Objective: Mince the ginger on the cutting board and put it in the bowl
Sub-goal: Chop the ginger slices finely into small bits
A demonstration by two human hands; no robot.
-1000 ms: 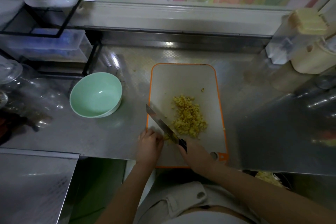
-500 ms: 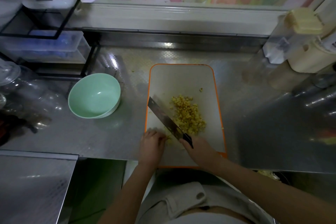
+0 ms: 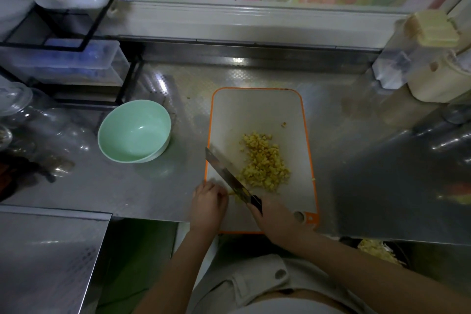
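A pile of chopped yellow ginger (image 3: 263,163) lies in the middle of the white cutting board (image 3: 257,107) with an orange rim. My right hand (image 3: 275,216) grips the black handle of a knife (image 3: 226,176); its blade slants up to the left along the pile's left edge. My left hand (image 3: 209,205) sits at the board's near left corner with curled fingers pinching a small uncut ginger piece (image 3: 232,193) right beside the blade. A pale green bowl (image 3: 134,131) stands on the counter left of the board, with nothing in it.
A black wire rack (image 3: 76,33) with plastic containers stands at the back left, glass jars (image 3: 30,120) in front of it. Pale containers (image 3: 430,58) crowd the back right. The steel counter's front edge runs just below the board. A few ginger crumbs (image 3: 283,124) lie apart on the board.
The knife rose from the board half a second ago and has come back down beside my left fingers. My left hand has stayed at the board's near left corner.
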